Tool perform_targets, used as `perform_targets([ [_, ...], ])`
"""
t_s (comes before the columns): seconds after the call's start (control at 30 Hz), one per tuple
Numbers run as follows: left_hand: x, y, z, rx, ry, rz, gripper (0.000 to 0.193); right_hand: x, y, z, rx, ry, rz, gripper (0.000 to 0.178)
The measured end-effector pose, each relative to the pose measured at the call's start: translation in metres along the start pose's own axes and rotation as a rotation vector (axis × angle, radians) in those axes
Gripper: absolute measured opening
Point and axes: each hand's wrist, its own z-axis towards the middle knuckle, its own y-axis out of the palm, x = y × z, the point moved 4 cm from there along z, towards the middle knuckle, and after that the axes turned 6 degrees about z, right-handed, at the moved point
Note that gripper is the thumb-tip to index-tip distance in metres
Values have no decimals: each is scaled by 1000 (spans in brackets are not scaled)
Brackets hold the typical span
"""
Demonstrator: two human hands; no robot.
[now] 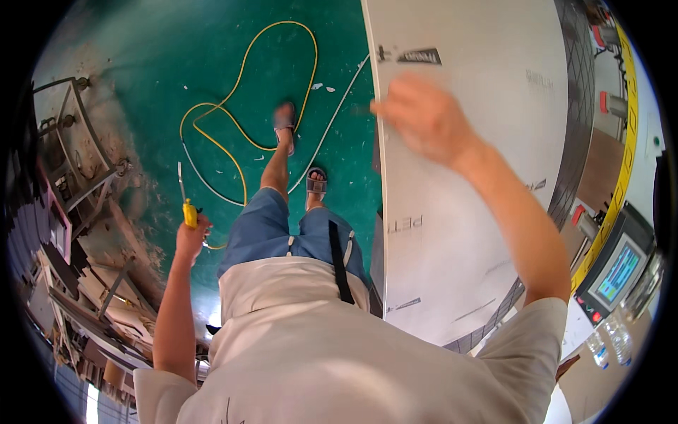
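Low on my left side, my left hand [191,235] is wrapped round the grip of a yellow air blow gun [189,213]. Its thin metal nozzle [181,180] points away from me. My right hand [427,116] is raised over the near-left edge of a large pale board [466,261], smeared by motion. Its fingers look drawn together, and a faint dark blur shows beyond the fingertips. I cannot make out what that is, nor whether the hand touches the board. Printed marks cover parts of the board's film-like surface.
A yellow hose [244,67] lies looped on the green floor [176,63] round my feet. A pale hose [339,106] runs beside the board. Metal frames [88,134] and stacked scrap stand left. On the right are a yellow rail [625,148], a control panel [618,272] and bottles [618,339].
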Motion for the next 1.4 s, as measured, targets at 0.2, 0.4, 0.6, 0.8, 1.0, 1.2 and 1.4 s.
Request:
perform_targets([
  [0.2,-73,85,-71,-83,-21,4,14,-146,38,-146,-130,-26,176,24],
  [0.4,-133,115,-149,-82,-112,147,20,-219,61,-228,-219,-29,238,27],
  [0.6,-174,105,-207,14,-185,17,19,-79,32,-115,178,125,-77,16],
  [0.8,-206,92,-229,78,-124,14,20,-49,21,-67,232,36,-71,10],
  [1.0,-227,111,-235,35,-101,41,20,-166,64,-190,49,23,0,9],
  [1.2,-263,127,-241,-11,35,43,19,-289,95,-302,-84,146,54,19],
  [1.4,-351,135,-255,-2,34,32,21,-401,136,-417,-121,165,38,30],
])
